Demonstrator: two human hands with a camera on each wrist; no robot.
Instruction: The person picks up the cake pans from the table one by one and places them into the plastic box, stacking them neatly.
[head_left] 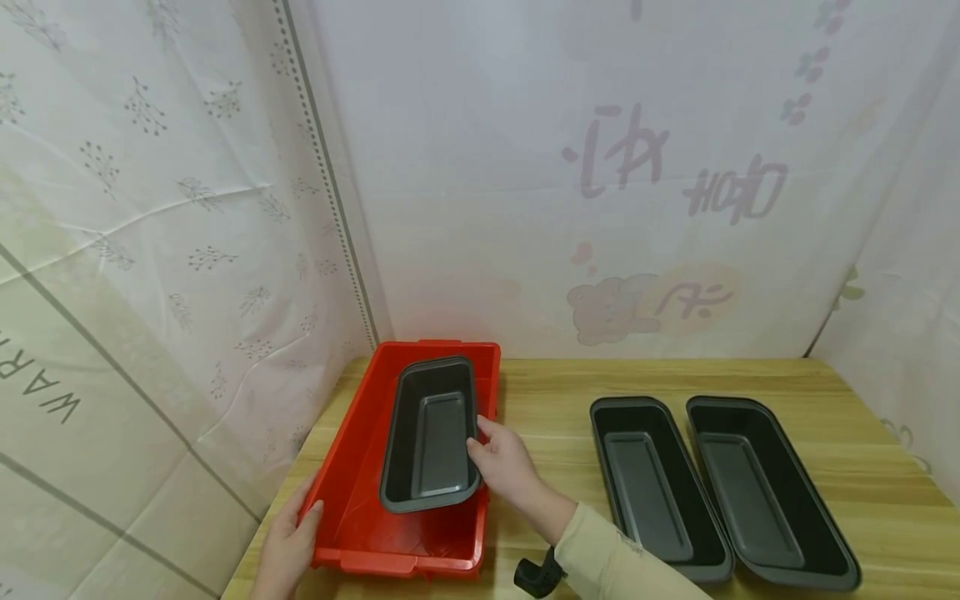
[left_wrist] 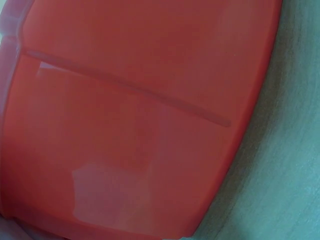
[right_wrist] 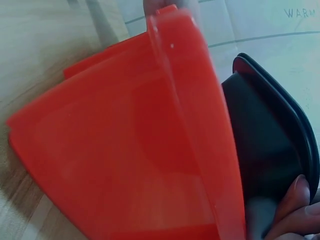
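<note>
My right hand [head_left: 510, 467] pinches the right rim of a dark grey loaf pan [head_left: 441, 442] in the head view, thumb over the edge. The pan overlaps the inside of a long red plastic bin [head_left: 360, 542], tilted, its hollow facing me. At the bin's near left corner, my left hand [head_left: 288, 542] grips the rim with the thumb on top. The left wrist view is filled by the outer wall of the red bin [left_wrist: 125, 135]. In the right wrist view, the fingers [right_wrist: 295, 200] hold the pan [right_wrist: 265, 130] beyond the bin's wall [right_wrist: 125, 140].
Two more dark loaf pans [head_left: 648, 492] [head_left: 757, 500] lie side by side on the right of the wood-grain table [head_left: 547, 383]. Printed curtains [head_left: 480, 167] hang behind and at both sides. A black strap device [head_left: 540, 575] sits by my right wrist.
</note>
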